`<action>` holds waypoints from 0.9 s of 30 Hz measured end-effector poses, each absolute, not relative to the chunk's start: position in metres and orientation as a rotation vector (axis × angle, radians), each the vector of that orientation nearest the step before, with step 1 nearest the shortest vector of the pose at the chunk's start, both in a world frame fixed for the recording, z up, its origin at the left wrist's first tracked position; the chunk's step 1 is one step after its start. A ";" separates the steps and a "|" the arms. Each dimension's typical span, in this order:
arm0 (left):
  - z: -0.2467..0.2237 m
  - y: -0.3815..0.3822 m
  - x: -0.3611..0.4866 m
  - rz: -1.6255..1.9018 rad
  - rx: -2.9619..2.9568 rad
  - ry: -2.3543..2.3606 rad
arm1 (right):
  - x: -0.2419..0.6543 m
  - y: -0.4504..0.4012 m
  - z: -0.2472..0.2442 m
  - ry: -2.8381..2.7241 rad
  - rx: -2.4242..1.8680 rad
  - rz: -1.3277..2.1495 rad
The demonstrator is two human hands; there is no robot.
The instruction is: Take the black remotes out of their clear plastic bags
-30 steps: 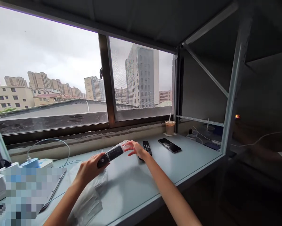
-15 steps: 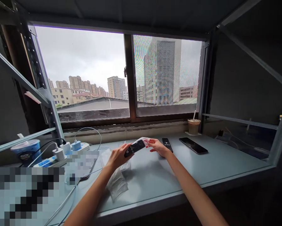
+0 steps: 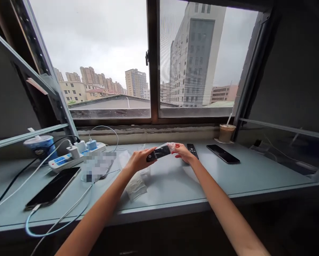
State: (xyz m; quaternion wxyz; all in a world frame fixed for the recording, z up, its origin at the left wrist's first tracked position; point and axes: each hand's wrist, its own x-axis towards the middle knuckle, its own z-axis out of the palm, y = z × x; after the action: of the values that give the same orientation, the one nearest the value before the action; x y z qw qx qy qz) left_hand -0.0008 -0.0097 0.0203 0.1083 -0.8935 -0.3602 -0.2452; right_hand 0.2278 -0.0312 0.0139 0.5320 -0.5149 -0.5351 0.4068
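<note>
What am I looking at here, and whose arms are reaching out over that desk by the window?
There is no machine here: a person wears a camera on the head, looking forward and down, so the arms are their own. The left hand holds a black remote control, while the right hand pinches a clear plastic wrapper at its far end. On the grey desk lie a second remote, a dark phone, an iced coffee cup, a power strip, another charging phone and a blue cup.

Bare desk (image 3: 268,174) rt; cables (image 3: 60,220) left.
</note>
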 end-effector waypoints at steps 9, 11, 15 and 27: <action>0.001 -0.017 -0.001 -0.603 -2.534 -0.979 | 0.227 -0.040 0.013 -1.280 -1.434 1.082; -0.002 -0.017 0.002 -0.596 -2.533 -0.976 | 0.231 -0.035 0.009 -1.183 -1.478 1.096; -0.005 -0.011 0.004 -0.587 -2.558 -0.947 | 0.234 -0.024 -0.001 -1.114 -1.478 1.033; 0.004 -0.032 0.015 -0.842 -2.742 -0.997 | 0.223 -0.016 -0.035 -0.778 -1.299 1.104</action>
State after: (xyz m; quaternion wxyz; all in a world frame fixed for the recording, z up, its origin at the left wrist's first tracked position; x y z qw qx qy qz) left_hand 0.0145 -0.0322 0.0040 0.0524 -0.9017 -0.3279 -0.2768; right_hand 0.2229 -0.0157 -0.0348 0.5924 -0.5584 -0.3346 0.4746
